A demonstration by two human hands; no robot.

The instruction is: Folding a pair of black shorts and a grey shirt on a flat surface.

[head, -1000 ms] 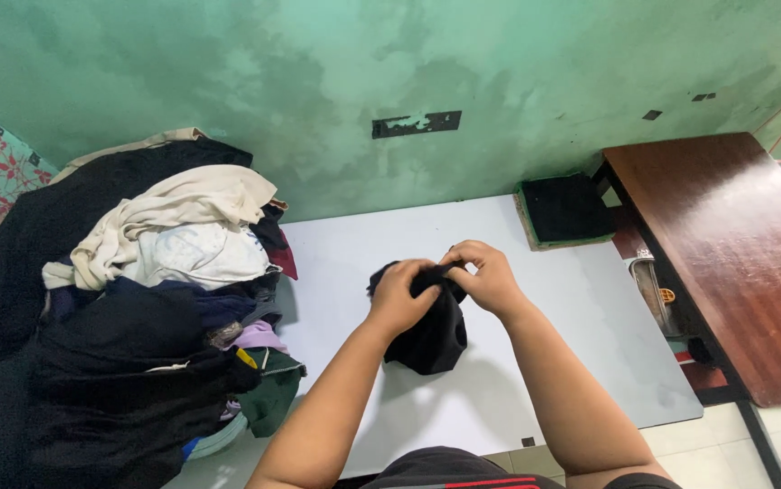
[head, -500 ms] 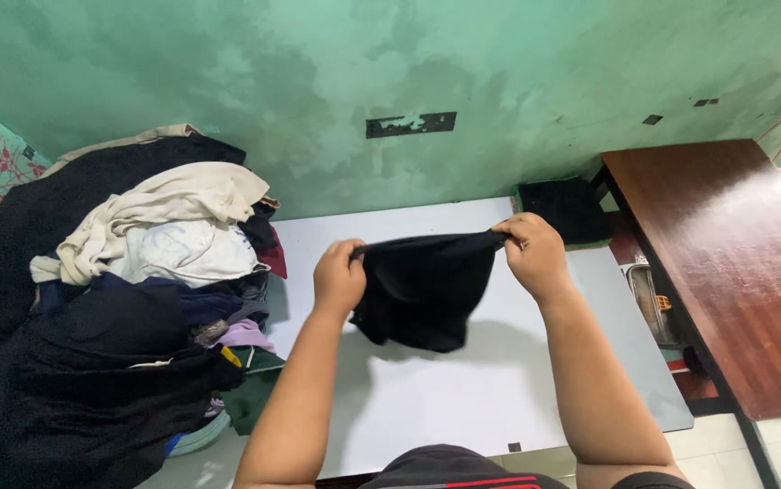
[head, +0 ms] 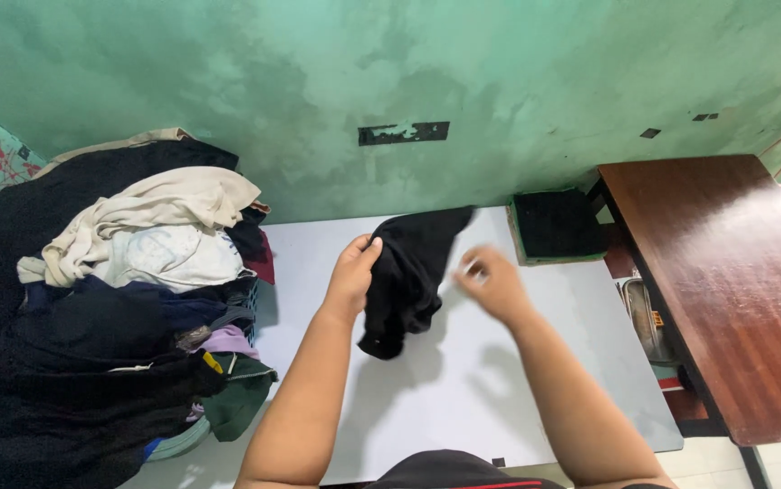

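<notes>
My left hand (head: 351,275) grips a small black garment (head: 410,272) by one upper edge and holds it above the white table (head: 463,380). The cloth hangs down and swings out toward the wall at its top right corner. My right hand (head: 492,284) is to the right of the garment, blurred, fingers spread, holding nothing. It is apart from the cloth.
A tall pile of mixed clothes (head: 110,299), black, cream and white, fills the left side. A folded black cloth on a green pad (head: 555,225) lies at the table's far right corner. A dark wooden bench (head: 725,272) stands to the right. The green wall is close behind.
Both hands first bunched the garment, then stretched it wide between them. My right hand has now let go and dropped lower; the cloth hangs from my left hand alone.
</notes>
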